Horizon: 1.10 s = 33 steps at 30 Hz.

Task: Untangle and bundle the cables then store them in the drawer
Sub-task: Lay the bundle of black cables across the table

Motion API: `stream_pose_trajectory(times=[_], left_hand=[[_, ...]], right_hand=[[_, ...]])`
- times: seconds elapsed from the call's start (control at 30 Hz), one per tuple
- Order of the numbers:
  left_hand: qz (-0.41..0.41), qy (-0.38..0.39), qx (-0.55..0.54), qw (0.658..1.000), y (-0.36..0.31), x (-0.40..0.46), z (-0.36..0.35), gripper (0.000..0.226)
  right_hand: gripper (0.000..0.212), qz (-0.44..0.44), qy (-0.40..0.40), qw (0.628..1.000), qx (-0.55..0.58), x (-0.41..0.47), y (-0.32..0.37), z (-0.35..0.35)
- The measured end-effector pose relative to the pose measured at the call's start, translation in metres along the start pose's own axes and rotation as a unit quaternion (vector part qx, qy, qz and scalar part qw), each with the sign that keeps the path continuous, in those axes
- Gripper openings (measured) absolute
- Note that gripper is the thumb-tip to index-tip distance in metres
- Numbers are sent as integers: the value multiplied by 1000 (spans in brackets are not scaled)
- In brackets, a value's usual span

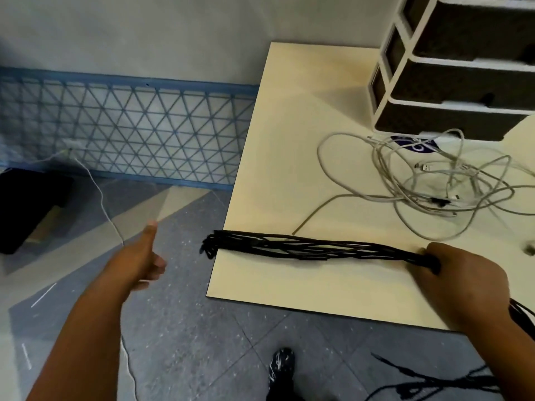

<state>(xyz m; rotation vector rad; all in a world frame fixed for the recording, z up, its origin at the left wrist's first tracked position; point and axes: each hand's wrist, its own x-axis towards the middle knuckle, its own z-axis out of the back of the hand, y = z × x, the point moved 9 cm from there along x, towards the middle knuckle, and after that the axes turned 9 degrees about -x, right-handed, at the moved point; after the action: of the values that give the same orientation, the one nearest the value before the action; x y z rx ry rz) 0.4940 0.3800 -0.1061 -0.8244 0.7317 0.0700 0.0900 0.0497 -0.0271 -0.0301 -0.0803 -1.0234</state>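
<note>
We find the right hand (pixel 460 280) closed around one end of the folded black cable bundle (pixel 304 247), which lies along the desk's (pixel 278 146) front edge. The left hand (pixel 142 257) hangs off the desk, loosely open, thumb raised, holding nothing.

Your black cable bundle (pixel 312 247) lies stretched flat; at two o'clock, white cables (pixel 434 180) sprawl tangled before the drawers (pixel 463 79).
</note>
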Motion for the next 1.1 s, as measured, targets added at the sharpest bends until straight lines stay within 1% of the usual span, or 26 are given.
stream_pose_trajectory(times=[0.03, 0.07, 0.1, 0.13, 0.2, 0.23, 0.3, 0.33, 0.4, 0.47, 0.53, 0.6, 0.67, 0.83, 0.97, 1.0, 1.07, 1.1], left_hand=[[-52, -72, 73, 993, -21, -4, 15, 86], [-115, -122, 134, 977, -47, -13, 20, 80], [-181, -147, 158, 960, -73, -25, 17, 71], [-243, -140, 148, 948, -97, -40, 3, 61], [-351, -68, 114, 927, -137, -73, -44, 42], [-391, -25, 118, 912, -152, -86, -74, 36], [-441, 59, 175, 878, -170, -104, -136, 30], [-442, 96, 212, 866, -174, -106, -165, 28], [-416, 149, 275, 854, -176, -106, -209, 27], [-412, 171, 316, 837, -180, -105, -235, 25], [-434, 171, 349, 813, -187, -106, -251, 16], [-452, 148, 377, 795, -197, -104, -258, 10], [-457, 120, 393, 789, -209, -96, -262, 12], [-476, 73, 374, 793, -248, -78, -269, 15], [-481, 29, 322, 815, -270, -63, -275, 17], [-489, 16, 314, 814, -274, -61, -277, 17], [-508, -2, 315, 802, -276, -63, -279, 16], [-524, -12, 318, 790, -275, -70, -280, 18]], right_hand=[[29, 1, -3, 1000, 0, 0, 0, 0], [30, 1, -5, 1000, -1, 0, -1, 0], [30, 2, -7, 1000, 0, 0, 0, 0], [30, 2, -9, 1000, 1, 0, 0, 1], [30, -2, -13, 1000, 3, 1, -1, 2], [31, 1, -14, 1000, 3, 1, 0, 2], [32, 5, -13, 1000, 0, 1, 0, 0], [31, 3, -11, 1000, -1, 1, -1, -1], [30, 2, -10, 1000, -2, 1, -2, -2], [30, 6, -13, 1000, -1, 2, -2, -2], [30, 6, -9, 1000, -5, 2, -4, -5], [31, 12, -11, 1000, -6, 3, -5, -7], [31, 17, -19, 1000, -4, 3, -7, -8], [27, 26, -26, 999, -1, 4, -8, -10], [26, 32, -55, 998, 7, 3, -8, -7], [26, 33, -59, 998, 5, 4, -9, -7], [25, 31, -63, 997, 3, 4, -9, -6], [24, 30, -62, 998, 1, 4, -9, -6]])
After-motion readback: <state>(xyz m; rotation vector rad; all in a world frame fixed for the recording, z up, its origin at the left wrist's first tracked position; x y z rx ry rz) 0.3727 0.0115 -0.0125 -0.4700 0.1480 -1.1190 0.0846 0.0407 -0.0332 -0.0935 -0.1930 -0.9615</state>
